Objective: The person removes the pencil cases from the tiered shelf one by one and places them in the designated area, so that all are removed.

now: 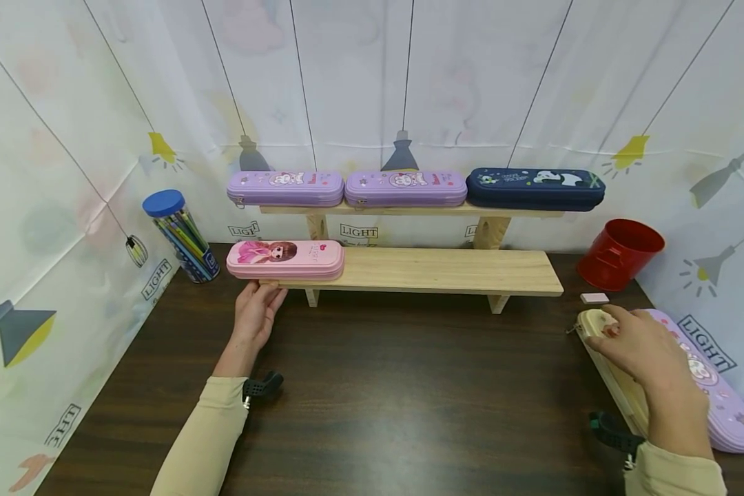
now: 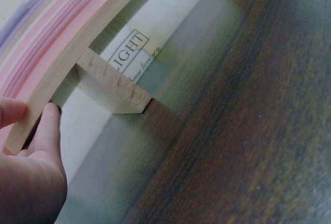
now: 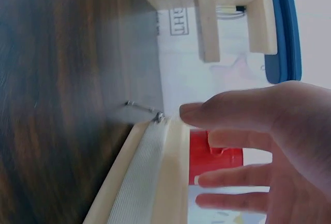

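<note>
At the left end of a two-tier wooden shelf [image 1: 434, 269], my left hand [image 1: 260, 313] pinches the lower board. In the left wrist view its thumb lies at the board's edge and a finger is underneath. A pink pencil case [image 1: 285, 260] with a doll picture lies on that board, just above the hand. My right hand [image 1: 647, 348] is over a pale yellow pencil case [image 1: 595, 320] at the right, its fingers extended and spread in the right wrist view. Beside that case lies a purple pencil case [image 1: 734, 413], partly covered by the hand.
Two purple pencil cases [image 1: 406, 188] and a navy panda pencil case [image 1: 533, 188] line the upper tier. A blue-lidded tub of pencils [image 1: 182, 238] stands back left. A red bucket [image 1: 620, 255] and a small white eraser-like block [image 1: 594, 298] are at back right on the dark table [image 1: 409, 399].
</note>
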### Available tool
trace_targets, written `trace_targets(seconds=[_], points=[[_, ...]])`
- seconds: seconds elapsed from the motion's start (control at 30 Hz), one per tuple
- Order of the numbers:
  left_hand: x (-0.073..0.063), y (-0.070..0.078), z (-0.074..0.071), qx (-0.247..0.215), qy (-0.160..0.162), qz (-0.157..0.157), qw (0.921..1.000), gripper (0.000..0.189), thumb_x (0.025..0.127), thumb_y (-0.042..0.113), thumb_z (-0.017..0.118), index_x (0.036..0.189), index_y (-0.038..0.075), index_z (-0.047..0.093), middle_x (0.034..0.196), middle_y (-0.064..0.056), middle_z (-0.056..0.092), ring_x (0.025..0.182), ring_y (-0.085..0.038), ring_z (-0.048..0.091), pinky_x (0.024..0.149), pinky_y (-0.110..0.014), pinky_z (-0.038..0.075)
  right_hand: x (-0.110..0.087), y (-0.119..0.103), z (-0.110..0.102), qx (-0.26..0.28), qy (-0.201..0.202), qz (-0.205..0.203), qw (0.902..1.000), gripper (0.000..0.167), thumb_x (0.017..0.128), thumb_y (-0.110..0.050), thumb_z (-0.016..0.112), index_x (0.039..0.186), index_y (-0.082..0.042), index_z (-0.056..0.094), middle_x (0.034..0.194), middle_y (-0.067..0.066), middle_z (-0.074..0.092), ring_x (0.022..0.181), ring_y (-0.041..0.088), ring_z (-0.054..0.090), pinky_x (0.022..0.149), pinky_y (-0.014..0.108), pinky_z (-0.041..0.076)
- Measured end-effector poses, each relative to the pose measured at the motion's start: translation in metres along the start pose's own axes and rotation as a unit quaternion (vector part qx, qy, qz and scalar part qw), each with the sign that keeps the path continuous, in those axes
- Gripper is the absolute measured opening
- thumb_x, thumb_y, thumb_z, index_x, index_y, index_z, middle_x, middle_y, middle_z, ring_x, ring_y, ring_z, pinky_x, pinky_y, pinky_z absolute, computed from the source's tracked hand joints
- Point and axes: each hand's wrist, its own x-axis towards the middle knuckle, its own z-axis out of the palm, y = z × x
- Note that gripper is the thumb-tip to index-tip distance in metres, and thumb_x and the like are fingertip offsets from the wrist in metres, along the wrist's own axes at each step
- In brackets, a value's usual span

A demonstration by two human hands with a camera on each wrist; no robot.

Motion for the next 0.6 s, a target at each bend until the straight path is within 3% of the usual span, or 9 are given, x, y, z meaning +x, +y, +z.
trace_targets(seconds=[0.3,0.6], points=[[0.001,-0.002,-0.001,0.001,0.004,-0.001,1.0,0.045,0.102,0.0,0.046,0.146,0.006,0.035,0.152,-0.015,0.042,0.133,-0.018,0.053,0.104,-0.025,0.051,0.012,-0.042,0.004,0.011,0.049,-0.054,0.9973,0.077,0.086,-0.038,0.071,0.144,0.003,0.042,0.138,0.041,0.039,0.119,0.06,0.038,0.092,0.079,0.039],[0.001,-0.002,-0.001,-0.002,0.004,0.011,0.9999,0.04,0.102,0.0,0.046,0.142,0.005,0.038,0.147,-0.014,0.047,0.126,-0.015,0.059,0.103,-0.026,0.052,0.027,-0.087,0.012,0.026,0.102,-0.128,0.9862,0.074,0.082,-0.029,0.076,0.144,-0.004,0.046,0.143,0.035,0.041,0.127,0.056,0.037,0.102,0.08,0.032]])
